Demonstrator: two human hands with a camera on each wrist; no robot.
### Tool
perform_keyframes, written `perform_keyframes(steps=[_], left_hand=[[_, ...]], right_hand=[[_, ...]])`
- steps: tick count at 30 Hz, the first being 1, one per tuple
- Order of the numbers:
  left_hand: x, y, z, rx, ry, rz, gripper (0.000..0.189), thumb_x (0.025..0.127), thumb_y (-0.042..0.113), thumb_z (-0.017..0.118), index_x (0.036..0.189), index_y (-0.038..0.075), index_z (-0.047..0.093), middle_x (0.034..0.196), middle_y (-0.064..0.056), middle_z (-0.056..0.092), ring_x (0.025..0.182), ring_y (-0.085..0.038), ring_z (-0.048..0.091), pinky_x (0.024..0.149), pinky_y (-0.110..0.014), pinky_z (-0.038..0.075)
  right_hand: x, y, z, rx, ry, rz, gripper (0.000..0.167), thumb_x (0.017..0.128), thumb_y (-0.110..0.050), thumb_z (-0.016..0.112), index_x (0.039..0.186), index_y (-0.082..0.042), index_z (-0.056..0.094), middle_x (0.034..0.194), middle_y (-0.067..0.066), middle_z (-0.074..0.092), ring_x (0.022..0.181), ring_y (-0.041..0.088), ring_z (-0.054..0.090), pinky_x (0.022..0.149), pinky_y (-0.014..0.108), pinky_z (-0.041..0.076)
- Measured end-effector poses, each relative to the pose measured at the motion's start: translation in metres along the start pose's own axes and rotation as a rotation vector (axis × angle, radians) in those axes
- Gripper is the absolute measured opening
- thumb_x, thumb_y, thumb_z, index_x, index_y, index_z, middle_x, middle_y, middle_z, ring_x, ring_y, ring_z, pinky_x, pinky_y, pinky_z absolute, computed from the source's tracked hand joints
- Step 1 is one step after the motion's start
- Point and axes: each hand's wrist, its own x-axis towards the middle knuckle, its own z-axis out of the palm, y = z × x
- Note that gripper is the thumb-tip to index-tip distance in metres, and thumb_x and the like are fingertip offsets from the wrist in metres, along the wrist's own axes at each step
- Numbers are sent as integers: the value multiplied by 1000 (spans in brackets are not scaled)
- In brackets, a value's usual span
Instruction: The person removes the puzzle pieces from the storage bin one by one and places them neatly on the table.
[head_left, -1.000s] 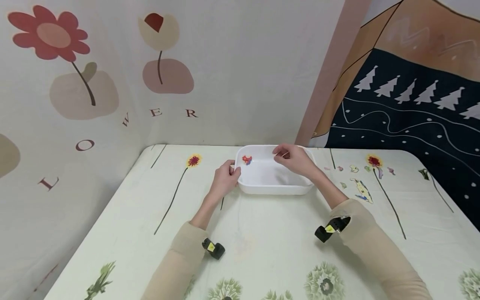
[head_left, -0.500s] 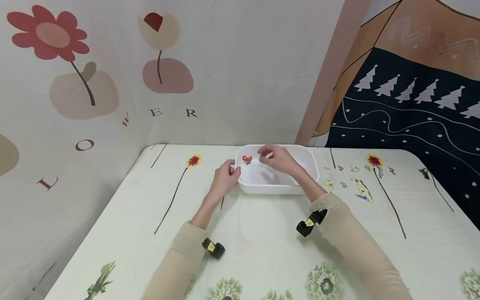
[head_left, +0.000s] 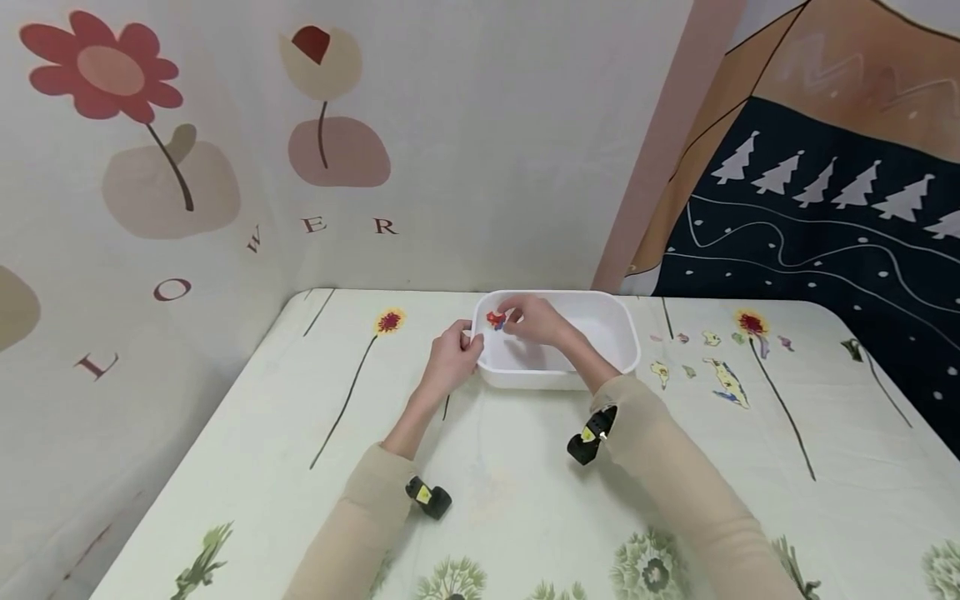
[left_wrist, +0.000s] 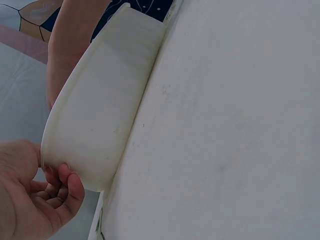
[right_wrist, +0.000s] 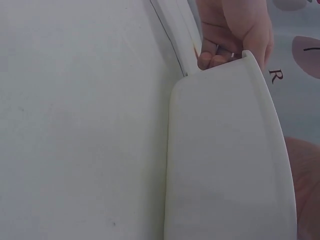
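A white plastic basin (head_left: pixel 558 380) sits at the far side of the table. My left hand (head_left: pixel 452 357) grips its left rim; in the left wrist view, curled fingers (left_wrist: pixel 70 187) lie against the outer wall. My right hand (head_left: pixel 536 320) reaches down inside the basin, fingers bent and the tips right at a small red-and-blue piece (head_left: pixel 494 319) on the left of the floor. I cannot tell whether the fingertips pinch anything. In the right wrist view the basin wall hides most of the right hand (right_wrist: pixel 304 180), and the left hand shows beyond the far end.
Right of the basin lie several small flat coloured pieces, among them a yellow one (head_left: pixel 660 374), and a larger yellow-and-blue piece (head_left: pixel 727 383). A flower-print cloth (head_left: pixel 495 475) covers the table. A printed curtain (head_left: pixel 480 167) hangs close behind the basin.
My right hand has moved left across the inside of the basin, to the red-and-blue piece. As the arm shifted, a yellow piece on the table came into view. The left hand stays on the rim.
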Motion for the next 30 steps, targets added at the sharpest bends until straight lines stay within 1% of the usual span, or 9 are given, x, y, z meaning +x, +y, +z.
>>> perform_keyframes(steps=[5,7,11,14,17,21,26,30], left_hand=[[0,-1,0,-2,6,18,39,102,14,55,136,-4,54,75,-4,52,61,-14,52,54,-24,40],[0,-1,1,-1,9,27,39,101,14,55,135,-4,55,74,-3,52,60,-13,52,54,-23,40],[0,-2,1,3,15,37,38,101,13,55,135,-5,55,73,-3,52,59,-12,52,53,-23,39],[0,-1,1,8,16,37,39,101,14,55,135,-5,55,73,-3,51,59,-13,51,53,-23,40],[0,-1,1,11,12,33,39,101,14,55,135,-4,55,74,-3,52,60,-13,51,53,-23,40],[0,-1,1,12,6,25,39,102,14,54,137,-4,54,76,-4,52,61,-13,52,54,-24,41],[0,-1,1,12,10,23,39,102,14,55,137,-4,54,75,-4,51,61,-14,52,55,-24,41],[1,-2,1,14,16,24,38,101,13,55,135,-4,55,74,-3,50,60,-13,52,54,-24,40]], right_hand=[[5,0,6,-30,-21,-1,32,92,-2,67,123,5,64,119,20,66,93,28,65,81,32,51],[7,0,8,-56,-21,-1,28,91,-1,68,118,5,65,117,19,66,94,27,64,82,33,50],[7,0,12,-117,-22,9,19,90,-2,70,107,5,65,102,16,68,88,25,61,82,32,48],[6,-1,14,-144,-24,29,16,88,-3,72,101,4,65,92,12,65,84,22,58,81,31,46],[4,-3,15,-133,-38,71,17,88,-6,75,98,3,64,86,8,62,80,19,54,77,30,45],[3,-3,16,-113,-57,107,21,87,-10,78,93,2,63,82,5,58,77,17,51,72,27,42],[1,-2,15,-84,-29,96,22,86,-8,79,95,2,61,80,5,54,76,17,48,69,26,39],[-2,0,15,-45,-6,80,16,90,-5,74,97,1,62,76,4,55,66,13,51,63,23,41]])
